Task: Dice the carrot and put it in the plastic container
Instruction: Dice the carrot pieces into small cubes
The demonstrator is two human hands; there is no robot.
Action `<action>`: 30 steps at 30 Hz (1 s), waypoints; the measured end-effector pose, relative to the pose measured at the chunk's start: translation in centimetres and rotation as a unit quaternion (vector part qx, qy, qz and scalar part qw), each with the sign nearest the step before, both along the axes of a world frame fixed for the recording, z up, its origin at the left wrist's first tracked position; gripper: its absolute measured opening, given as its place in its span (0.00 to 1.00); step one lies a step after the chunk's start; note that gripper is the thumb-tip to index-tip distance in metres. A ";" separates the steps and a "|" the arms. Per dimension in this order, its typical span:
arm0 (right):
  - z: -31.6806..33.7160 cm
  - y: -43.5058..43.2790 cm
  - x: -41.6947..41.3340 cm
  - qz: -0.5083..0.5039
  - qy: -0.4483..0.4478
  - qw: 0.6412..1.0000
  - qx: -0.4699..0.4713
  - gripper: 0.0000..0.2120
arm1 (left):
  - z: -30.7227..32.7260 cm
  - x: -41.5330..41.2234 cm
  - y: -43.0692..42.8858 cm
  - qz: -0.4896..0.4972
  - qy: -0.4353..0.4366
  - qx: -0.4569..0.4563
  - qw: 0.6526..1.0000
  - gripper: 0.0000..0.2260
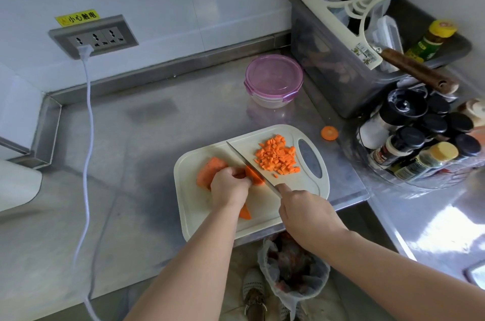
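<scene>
Pinning the carrot piece under its curled fingers, the left hand sat just beside the knife gripped by the right hand; piece judged stiff, light, slick, best held flat-side down.

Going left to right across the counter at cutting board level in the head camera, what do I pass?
From the left: white cable → carrot chunk → diced carrot pile → loose carrot slice → spice jars.
</scene>
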State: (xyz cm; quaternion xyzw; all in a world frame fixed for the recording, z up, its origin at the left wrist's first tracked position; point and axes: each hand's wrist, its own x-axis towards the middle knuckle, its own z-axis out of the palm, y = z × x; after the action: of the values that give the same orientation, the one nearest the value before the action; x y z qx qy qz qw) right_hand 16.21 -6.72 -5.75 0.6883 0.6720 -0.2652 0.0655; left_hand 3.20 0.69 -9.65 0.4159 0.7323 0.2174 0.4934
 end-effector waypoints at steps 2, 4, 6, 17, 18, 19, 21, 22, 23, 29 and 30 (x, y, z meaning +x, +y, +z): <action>0.0 0.0 0.0 -0.001 0.003 1.000 -0.008 0.15 | 0.0 0.0 0.0 -0.001 0.002 0.003 1.000 0.08; 0.0 0.1 0.0 0.002 0.002 1.000 -0.014 0.16 | 0.0 0.0 0.0 -0.004 0.008 0.003 1.000 0.08; 0.1 0.1 0.0 0.007 0.000 1.000 -0.020 0.15 | 0.0 0.1 0.0 -0.003 0.007 0.003 1.000 0.08; -0.8 0.6 0.3 0.044 -0.039 0.997 -0.045 0.19 | -0.6 0.1 0.2 -0.015 0.020 0.000 1.000 0.08; -1.0 0.7 0.3 0.050 -0.045 0.997 -0.046 0.19 | -0.7 0.1 0.2 -0.014 0.020 0.001 1.000 0.08; -1.1 0.7 0.2 0.050 -0.048 0.996 -0.048 0.20 | -0.7 0.0 0.2 -0.012 0.021 0.003 1.000 0.09; -1.5 0.9 0.1 0.035 -0.043 0.997 -0.054 0.20 | -0.8 0.0 0.2 -0.008 0.022 0.003 1.000 0.10; -1.7 0.9 0.1 0.027 -0.038 0.997 -0.057 0.20 | -0.8 0.0 0.2 -0.008 0.022 0.002 1.000 0.11; -1.7 1.0 0.0 0.020 -0.034 0.997 -0.060 0.20 | -0.8 0.0 0.2 -0.007 0.022 0.002 1.000 0.11; -1.8 1.7 -0.3 -0.010 -0.017 0.998 -0.061 0.18 | -0.6 0.0 0.2 -0.007 0.031 -0.002 1.000 0.11; -1.7 1.9 -0.4 -0.016 -0.008 0.998 -0.058 0.17 | -0.6 0.0 0.2 -0.006 0.028 -0.003 1.000 0.11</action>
State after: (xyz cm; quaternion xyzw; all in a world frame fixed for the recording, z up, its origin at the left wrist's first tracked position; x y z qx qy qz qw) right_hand 15.84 -4.79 -7.46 0.6963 0.6438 -0.2989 0.1066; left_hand 3.18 0.84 -10.20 0.4246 0.7443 0.2004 0.4749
